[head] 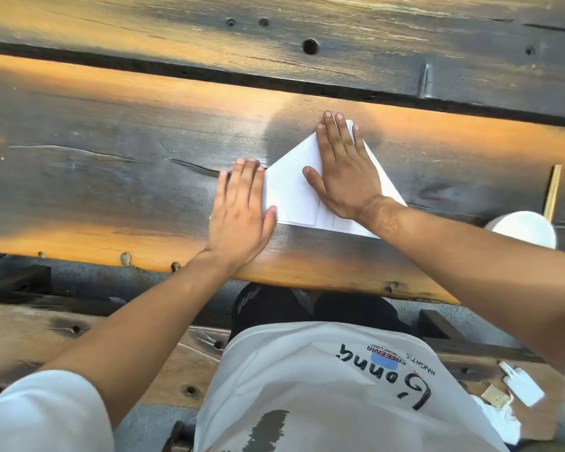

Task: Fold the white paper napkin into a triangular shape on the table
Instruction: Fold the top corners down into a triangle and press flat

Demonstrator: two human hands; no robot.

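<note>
Near the table [111, 190] front edge: both flat palms, left hand [242, 207] and right hand [346, 171], pin the napkin [294, 190]; uneven pressure could skew the crease.

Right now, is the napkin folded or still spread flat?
Folded. The napkin lies as a triangle with layered edges along its near side, both the left hand and right hand pressing it flat.
</note>
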